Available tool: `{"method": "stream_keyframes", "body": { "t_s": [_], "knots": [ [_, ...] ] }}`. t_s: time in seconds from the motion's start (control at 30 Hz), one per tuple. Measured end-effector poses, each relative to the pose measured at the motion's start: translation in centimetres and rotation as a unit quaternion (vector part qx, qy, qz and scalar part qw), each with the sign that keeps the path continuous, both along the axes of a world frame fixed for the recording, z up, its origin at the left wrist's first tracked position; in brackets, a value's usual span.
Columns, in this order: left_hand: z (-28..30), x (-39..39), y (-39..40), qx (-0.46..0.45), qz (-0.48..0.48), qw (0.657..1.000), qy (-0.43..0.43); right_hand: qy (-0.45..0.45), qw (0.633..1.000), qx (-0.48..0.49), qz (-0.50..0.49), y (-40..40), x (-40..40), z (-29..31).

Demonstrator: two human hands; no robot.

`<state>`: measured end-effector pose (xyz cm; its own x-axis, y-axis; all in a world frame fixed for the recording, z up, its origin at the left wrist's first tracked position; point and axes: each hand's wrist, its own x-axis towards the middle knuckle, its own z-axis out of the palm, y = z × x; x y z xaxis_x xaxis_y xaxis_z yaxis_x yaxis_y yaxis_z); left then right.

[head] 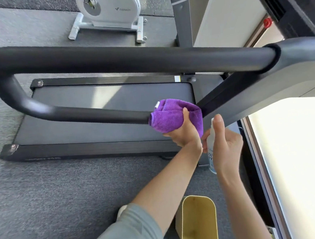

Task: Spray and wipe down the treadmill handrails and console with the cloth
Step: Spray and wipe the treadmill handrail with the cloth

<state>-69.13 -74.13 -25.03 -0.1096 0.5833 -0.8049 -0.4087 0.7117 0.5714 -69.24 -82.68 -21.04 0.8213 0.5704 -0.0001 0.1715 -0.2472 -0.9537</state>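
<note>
A purple microfibre cloth [173, 116] is gripped by the left hand [187, 134] just right of the frame's centre, bunched and wrapped around the lower bar of the treadmill handrail [96, 113], close to where that bar meets the dark upright. The fingers are hidden under the fabric and the thumb is laid over it, so the cloth is probably folded round the tube so that the whole circumference can be rubbed at once. A small white spray bottle [211, 149] is held upright in the right hand [225, 148], right of centre, with the fingers curled round its body and one finger raised by the nozzle; it appears to be kept close to the cloth so that fluid can be applied without setting anything down. The padded upper bar [129, 59] crosses the upper middle of the frame. A yellow bin [198, 223] stands on the grey carpet [45, 194] at the bottom.
</note>
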Motion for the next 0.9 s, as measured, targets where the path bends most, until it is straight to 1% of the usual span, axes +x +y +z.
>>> {"method": "stream_keyframes", "body": {
  "t_s": [0.07,0.17,0.23,0.3,0.43,0.7,0.77,0.8,0.83,0.9],
  "knots": [
    [-0.3,0.1,-0.6,0.004,-0.011,1.0,-0.007,-0.003,1.0,0.0,0.005,0.2,-0.3,0.0],
    [-0.3,-2.2,0.9,0.047,0.044,0.997,-0.032,0.004,1.0,-0.012,0.014,0.5,-0.8,-0.2],
    [-0.5,-5.0,2.7,0.079,0.086,0.993,-0.008,0.011,1.0,-0.017,0.018,0.8,-1.4,-0.2],
    [-0.4,-7.7,4.3,0.1,0.108,0.989,0.02,0.014,0.999,-0.019,0.024,1.1,-2.3,-0.1],
    [-0.6,-11.8,7.3,0.121,0.153,0.98,0.037,0.025,0.999,-0.014,0.03,2.0,-4.1,0.2],
    [0.2,-21.0,12.6,0.156,0.16,0.969,0.108,0.024,0.999,0.002,0.04,4.2,-7.6,1.4],
    [0.7,-23.8,13.7,0.198,0.162,0.955,0.147,0.018,0.999,0.003,0.041,4.6,-8.7,1.6],
    [0.8,-25.3,14.1,0.229,0.146,0.945,0.183,0.015,0.999,0.006,0.043,4.7,-9.2,1.5],
    [0.9,-26.8,14.3,0.262,0.116,0.93,0.231,0.014,0.999,0.009,0.045,4.9,-9.7,1.5],
    [0.8,-29.3,14.9,0.331,0.038,0.885,0.326,0.022,0.999,0.018,0.046,5.4,-10.8,1.5]
  ]
}}
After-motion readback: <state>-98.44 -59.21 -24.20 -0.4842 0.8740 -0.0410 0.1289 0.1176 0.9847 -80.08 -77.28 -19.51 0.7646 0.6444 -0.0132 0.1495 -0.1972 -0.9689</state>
